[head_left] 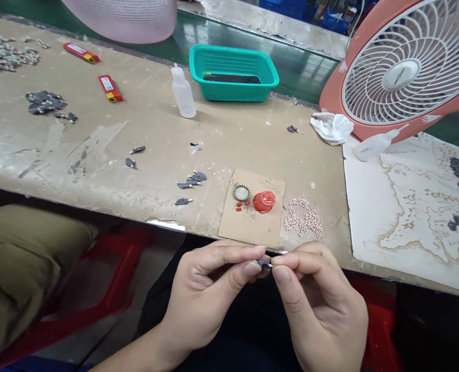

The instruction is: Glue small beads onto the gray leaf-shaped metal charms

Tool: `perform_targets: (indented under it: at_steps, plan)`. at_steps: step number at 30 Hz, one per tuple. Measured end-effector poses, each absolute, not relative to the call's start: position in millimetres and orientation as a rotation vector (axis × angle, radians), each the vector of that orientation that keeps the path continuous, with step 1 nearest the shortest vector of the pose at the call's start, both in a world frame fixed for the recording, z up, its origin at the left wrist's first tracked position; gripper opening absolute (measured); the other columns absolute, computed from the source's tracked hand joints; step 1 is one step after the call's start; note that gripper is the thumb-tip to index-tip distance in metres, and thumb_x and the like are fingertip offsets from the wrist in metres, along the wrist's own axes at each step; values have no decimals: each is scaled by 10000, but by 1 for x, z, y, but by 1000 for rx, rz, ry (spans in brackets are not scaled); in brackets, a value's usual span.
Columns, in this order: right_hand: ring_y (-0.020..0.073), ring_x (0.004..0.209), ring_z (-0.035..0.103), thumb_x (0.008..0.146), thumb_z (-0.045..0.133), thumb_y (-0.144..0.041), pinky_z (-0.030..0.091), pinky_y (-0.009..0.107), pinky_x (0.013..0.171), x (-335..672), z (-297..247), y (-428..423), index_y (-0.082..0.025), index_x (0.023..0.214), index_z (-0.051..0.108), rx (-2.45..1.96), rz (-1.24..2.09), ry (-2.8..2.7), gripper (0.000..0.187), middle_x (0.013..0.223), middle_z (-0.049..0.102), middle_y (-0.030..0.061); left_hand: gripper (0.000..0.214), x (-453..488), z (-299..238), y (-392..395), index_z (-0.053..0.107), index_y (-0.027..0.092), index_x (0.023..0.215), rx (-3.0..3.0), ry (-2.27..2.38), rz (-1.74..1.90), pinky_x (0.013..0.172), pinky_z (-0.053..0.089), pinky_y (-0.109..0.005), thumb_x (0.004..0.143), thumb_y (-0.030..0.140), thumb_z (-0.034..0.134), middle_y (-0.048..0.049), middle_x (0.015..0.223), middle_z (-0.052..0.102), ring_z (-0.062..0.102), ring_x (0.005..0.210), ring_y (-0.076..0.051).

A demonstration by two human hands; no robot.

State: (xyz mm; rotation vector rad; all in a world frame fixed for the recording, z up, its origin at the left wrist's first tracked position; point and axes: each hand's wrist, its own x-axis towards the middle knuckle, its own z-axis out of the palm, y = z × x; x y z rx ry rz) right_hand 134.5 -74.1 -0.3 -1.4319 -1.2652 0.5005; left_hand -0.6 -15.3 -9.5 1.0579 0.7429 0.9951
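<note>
Hands: left hand (210, 294) and right hand (318, 305) together, fingertips (258, 268) pinching a small dark piece (264, 264) from both sides, apparently for fine control.
Ahead: cardboard square (253, 230) on the worktop (97, 175), within reach, bearing a bottle cap (241, 192) and red lid (264, 201); pale beads (303, 219) beside it.
Farther: teal basket (233, 90), desk fan (400, 75).

Bottle cap (241, 193) beside plastic cup (264, 201) on a cardboard square (235, 230) — beads (303, 217) just right of it

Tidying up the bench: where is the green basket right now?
In the head view, the green basket sits at the far edge of the bench, between a clear squeeze bottle and the pink fan.
</note>
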Motion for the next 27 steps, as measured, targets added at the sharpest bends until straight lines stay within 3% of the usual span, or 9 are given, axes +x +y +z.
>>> perform_targets:
  at_steps: [27]
  plan:
    - [106, 694, 615, 877, 649, -110, 510, 213, 583, 137, -5, -72, -212, 878, 698, -1479, 512, -1289, 113, 777, 640, -15, 340, -3, -12, -17, 820, 299, 939, 1209, 826, 1038, 715, 595, -87, 811, -3, 728, 39, 850, 790, 745, 756, -84]
